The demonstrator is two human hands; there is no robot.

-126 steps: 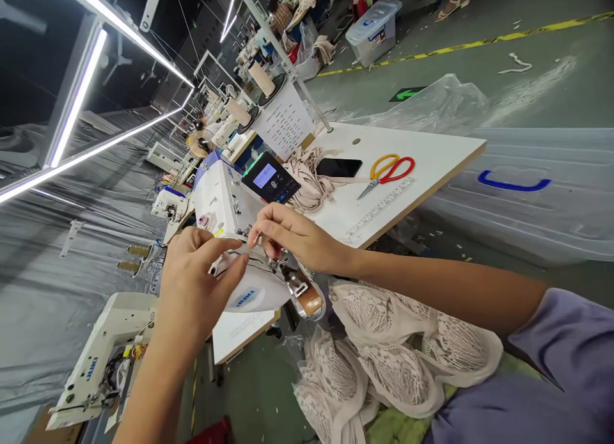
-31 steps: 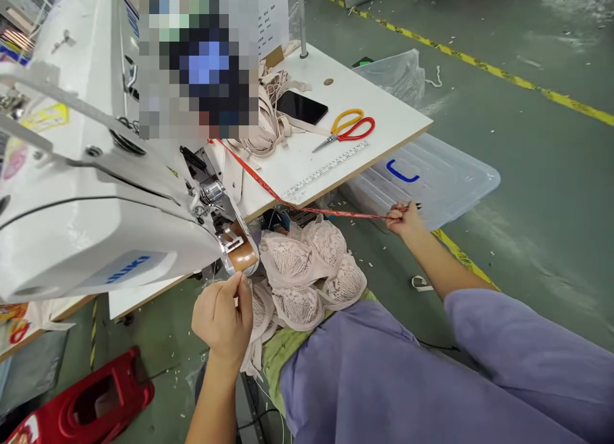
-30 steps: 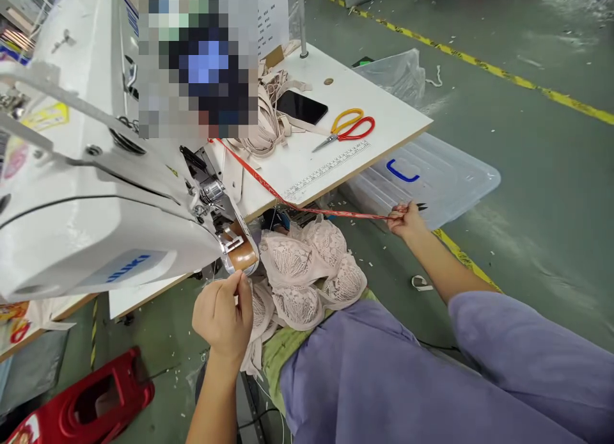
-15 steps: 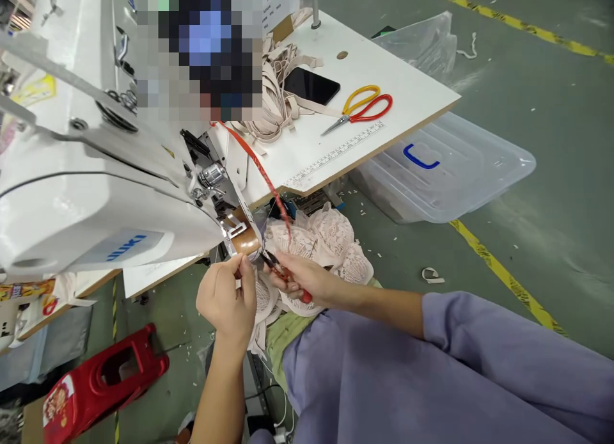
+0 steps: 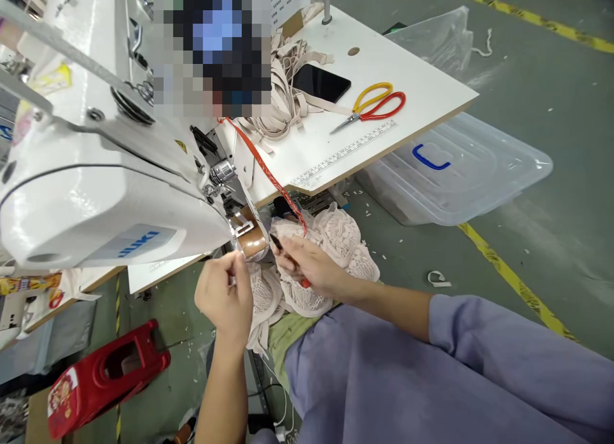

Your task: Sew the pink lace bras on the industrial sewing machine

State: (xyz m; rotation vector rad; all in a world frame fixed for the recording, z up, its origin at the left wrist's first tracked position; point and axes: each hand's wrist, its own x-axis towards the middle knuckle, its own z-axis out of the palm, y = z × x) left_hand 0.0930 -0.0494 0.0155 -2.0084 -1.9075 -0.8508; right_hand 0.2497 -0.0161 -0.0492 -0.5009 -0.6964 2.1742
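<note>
My right hand [image 5: 309,265] is closed around small thread snips [image 5: 275,241]. Their dark blade tips show past my fingers, and a red handle end sticks out below. A twisted red ribbon [image 5: 268,173] runs from the table down to this hand. My left hand [image 5: 224,297] is pinched shut beside the sewing machine's brown rounded bed [image 5: 253,242]; whatever its fingertips hold is too small to make out. Beige lace bra pieces [image 5: 343,239] lie piled under and behind my right hand, over a green cloth [image 5: 292,332] on my lap.
The white sewing machine [image 5: 96,207] fills the left. On the table [image 5: 378,54] lie beige straps [image 5: 278,105], a phone [image 5: 322,83] and yellow-and-red scissors [image 5: 371,108]. A lidded plastic box [image 5: 474,169] stands on the floor to the right, a red stool [image 5: 110,373] at lower left.
My right hand with the snips has drawn slightly away from my left hand and the machine bed. My left hand stays pinched beside the bed. The whole view has shifted a little.
</note>
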